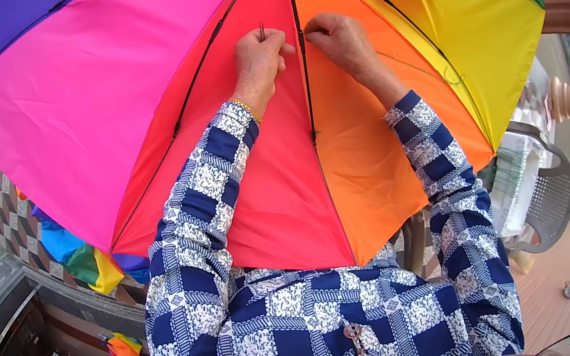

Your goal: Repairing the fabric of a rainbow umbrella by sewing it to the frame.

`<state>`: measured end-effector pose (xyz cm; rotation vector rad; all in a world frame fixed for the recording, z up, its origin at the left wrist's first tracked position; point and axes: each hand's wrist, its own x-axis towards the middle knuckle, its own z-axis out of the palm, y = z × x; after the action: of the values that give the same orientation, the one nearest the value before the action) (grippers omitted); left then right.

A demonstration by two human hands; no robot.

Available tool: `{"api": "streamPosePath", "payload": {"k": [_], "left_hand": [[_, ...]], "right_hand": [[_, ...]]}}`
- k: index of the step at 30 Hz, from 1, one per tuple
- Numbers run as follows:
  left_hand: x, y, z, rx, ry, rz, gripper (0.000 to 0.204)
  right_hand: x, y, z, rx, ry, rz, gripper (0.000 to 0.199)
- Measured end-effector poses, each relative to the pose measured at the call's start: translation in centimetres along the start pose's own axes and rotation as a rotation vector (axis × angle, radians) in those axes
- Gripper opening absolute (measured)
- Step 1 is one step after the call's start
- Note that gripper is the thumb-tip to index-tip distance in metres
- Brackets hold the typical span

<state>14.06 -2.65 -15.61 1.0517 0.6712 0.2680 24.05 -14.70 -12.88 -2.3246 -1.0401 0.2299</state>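
Rainbow umbrella, spread, underside toward the wearer, lower edge near the lap; panels run purple, pink, red, orange, yellow, green. Both hands work near the dark middle rib, where red meets orange. Left hand, over the red panel: grasping a small dark pointed tool, tips upward; kind unclear. Right hand, over the orange: thumb and forefinger drawn together just beside the rib; whether they pinch anything, I cannot tell. Thin thread trails across orange, looping on yellow.

Judgement: looks like fine stitching or trimming along the rib. Best done with cloth snug to the metal, tool points clear of the fabric, and slack thread drawn aside, since that loop could snag or knot. Small, unhurried pulls; hard tugging might pucker the seam.
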Motion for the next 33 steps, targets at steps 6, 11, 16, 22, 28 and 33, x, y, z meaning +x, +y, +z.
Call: {"api": "streamPosePath", "payload": {"k": [6,11,16,22,28,33], "left_hand": [[-0.4,0.0,0.1,0.023,0.007,0.004,0.01],[-0.1,-0.2,0.4,-0.001,0.03,0.015,0.01],[-0.2,-0.1,1.0,-0.014,0.037,0.023,0.009],[-0.2,0.8,1.1,0.009,0.047,-0.016,0.009],[-0.1,-0.3,1.6,-0.136,0.173,0.073,0.006],[-0.3,-0.3,1.0,-0.379,0.21,0.096,0.01]], "right_hand": [[-0.4,-0.1,0.3,-0.028,0.104,-0.062,0.009],[0.6,-0.5,1.8,0.06,0.243,-0.097,0.008],[0.6,0.1,2.3,0.141,0.247,-0.091,0.008],[0.4,0.1,2.4,0.182,0.253,-0.102,0.008],[-0.2,-0.5,2.1,0.223,0.223,-0.039,0.01],[-0.8,-0.2,0.7,0.089,0.254,-0.038,0.016]]}}
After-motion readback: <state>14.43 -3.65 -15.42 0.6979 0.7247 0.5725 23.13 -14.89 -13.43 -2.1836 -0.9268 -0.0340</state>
